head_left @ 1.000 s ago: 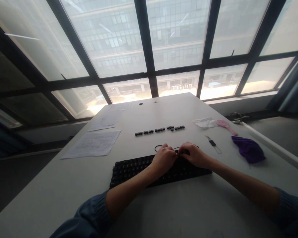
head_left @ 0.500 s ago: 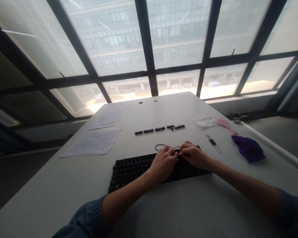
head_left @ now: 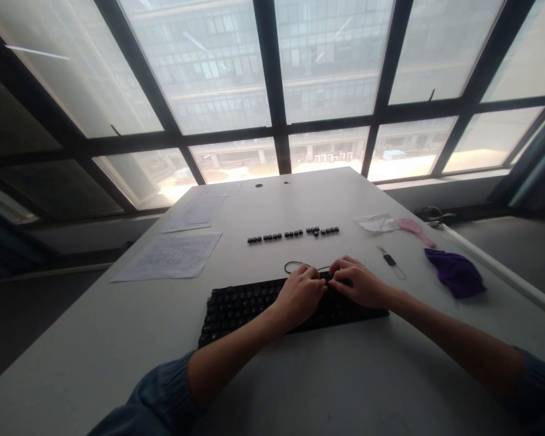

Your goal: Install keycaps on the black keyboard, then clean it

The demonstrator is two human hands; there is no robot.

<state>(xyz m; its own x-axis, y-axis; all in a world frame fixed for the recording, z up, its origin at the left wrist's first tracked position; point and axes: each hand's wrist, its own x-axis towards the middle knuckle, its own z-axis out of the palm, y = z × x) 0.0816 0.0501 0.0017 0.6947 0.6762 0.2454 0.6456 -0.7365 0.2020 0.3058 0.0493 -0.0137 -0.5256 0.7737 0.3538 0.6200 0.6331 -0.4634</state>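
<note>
A black keyboard (head_left: 240, 307) lies across the near part of the table, its right part darker and partly covered by my hands. My left hand (head_left: 302, 293) rests over the upper middle of the keyboard, fingers curled and pressed together. Right beside it, my right hand (head_left: 356, 283) bends over the top edge with thumb and forefinger pinched. The fingertips of both hands nearly meet; whatever is between them is too small or hidden to make out. Behind the keyboard, several loose black keycaps (head_left: 272, 237) stand in a broken row. A thin dark cable (head_left: 293, 263) loops out at the back.
To the right lie a wire keycap puller (head_left: 389, 260) with a dark handle, a white tissue (head_left: 375, 223), a pink brush (head_left: 412, 227) and a purple cloth (head_left: 454, 272). Written paper sheets (head_left: 170, 257) lie at the left. Large windows (head_left: 329, 60) rise beyond the white table (head_left: 300, 206).
My right hand's fingers have shifted slightly at the keyboard's top edge. My left hand stays nearly in place, and the view has tilted a little.
</note>
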